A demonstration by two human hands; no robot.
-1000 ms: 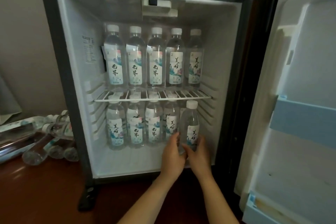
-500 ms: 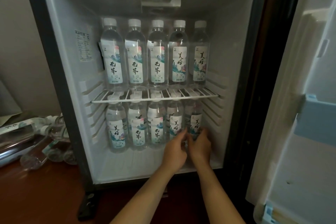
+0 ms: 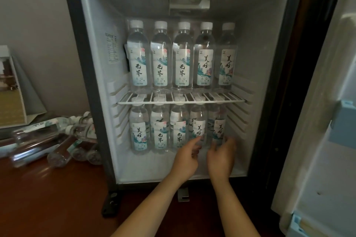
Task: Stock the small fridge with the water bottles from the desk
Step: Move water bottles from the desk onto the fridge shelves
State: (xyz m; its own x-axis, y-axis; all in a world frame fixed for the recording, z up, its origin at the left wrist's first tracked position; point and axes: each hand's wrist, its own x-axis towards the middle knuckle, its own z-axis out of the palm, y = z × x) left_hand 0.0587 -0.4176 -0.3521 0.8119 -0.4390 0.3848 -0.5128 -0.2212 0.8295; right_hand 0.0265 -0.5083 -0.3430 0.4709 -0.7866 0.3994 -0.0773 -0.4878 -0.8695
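Hands loose, holding nothing: left hand [image 3: 187, 157] and right hand [image 3: 221, 158] fingertips at upright bottle [image 3: 218, 131], right end of fridge [image 3: 96, 63] floor. Spare bottles [image 3: 57, 150] lie flat on table [image 3: 48, 188], left of fridge, caps toward it; left hand nearer.

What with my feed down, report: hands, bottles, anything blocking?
Left hand loose by fourth lower bottle. Right hand loose by rightmost lower bottle, upright. Fridge rows five across. Spare bottles lying on desk; nothing blocking.
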